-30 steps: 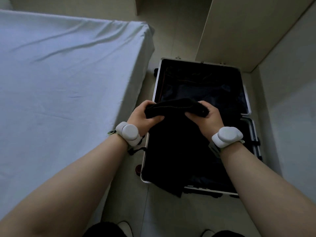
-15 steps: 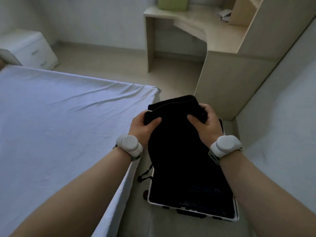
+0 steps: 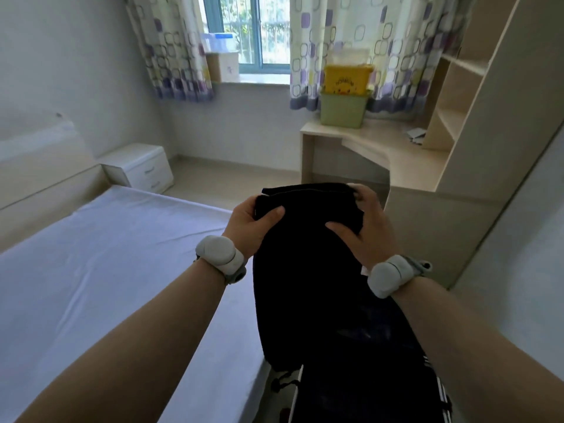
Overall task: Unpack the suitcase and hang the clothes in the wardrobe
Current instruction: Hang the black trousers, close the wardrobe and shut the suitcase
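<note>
Black garment (image 3: 308,270) clamped in both my hands, held up over the open suitcase (image 3: 296,392)
My left hand (image 3: 250,222) and right hand (image 3: 363,230) each grip its top edge, thumbs on the near face; fabric hangs straight down, lower end over the suitcase's left rim, just beside the bed (image 3: 91,285) edge
</note>
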A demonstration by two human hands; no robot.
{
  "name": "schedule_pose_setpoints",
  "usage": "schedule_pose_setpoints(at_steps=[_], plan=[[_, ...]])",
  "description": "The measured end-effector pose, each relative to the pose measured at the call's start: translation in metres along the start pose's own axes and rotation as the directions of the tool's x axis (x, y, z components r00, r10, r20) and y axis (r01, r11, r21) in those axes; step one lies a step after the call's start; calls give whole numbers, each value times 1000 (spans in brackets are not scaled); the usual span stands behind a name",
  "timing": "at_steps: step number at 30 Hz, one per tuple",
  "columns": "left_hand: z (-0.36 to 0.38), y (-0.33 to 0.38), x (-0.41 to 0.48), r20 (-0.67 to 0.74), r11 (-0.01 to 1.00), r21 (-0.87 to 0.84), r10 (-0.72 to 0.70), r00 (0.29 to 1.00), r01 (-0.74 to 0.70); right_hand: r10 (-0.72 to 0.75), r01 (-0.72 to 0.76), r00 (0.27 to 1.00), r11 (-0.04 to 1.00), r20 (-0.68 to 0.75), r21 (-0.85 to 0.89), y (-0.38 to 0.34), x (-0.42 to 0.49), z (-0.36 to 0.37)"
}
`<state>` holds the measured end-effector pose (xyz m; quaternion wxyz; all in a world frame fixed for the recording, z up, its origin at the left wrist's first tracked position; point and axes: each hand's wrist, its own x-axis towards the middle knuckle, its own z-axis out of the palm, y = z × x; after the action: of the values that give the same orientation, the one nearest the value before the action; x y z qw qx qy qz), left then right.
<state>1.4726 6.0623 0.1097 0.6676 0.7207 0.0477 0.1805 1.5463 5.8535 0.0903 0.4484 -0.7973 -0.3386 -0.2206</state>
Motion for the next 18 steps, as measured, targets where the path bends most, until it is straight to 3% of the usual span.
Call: schedule_pose_setpoints(at_steps=[4, 6, 11, 15, 18], plan=[[-24, 42, -22, -115, 995, 62, 85, 990, -78, -203, 206, 970, 978, 136, -11, -37, 17, -2], [-39, 52, -41, -170, 991, 117, 85, 982, -65, -228, 229, 939, 973, 257, 25, -52, 23, 1], [-66, 59, -82, -309, 981, 192, 78, 948, -19, -282, 250, 870, 959, 405, 132, -71, 27, 21], [-82, 59, -127, -454, 973, 231, 100, 885, 9, -350, 248, 790, 933, 504, 259, -86, 14, 51], [-97, 61, -171, -603, 960, 275, 132, 787, 49, -444, 242, 741, 877, 504, 416, -112, 3, 80]])
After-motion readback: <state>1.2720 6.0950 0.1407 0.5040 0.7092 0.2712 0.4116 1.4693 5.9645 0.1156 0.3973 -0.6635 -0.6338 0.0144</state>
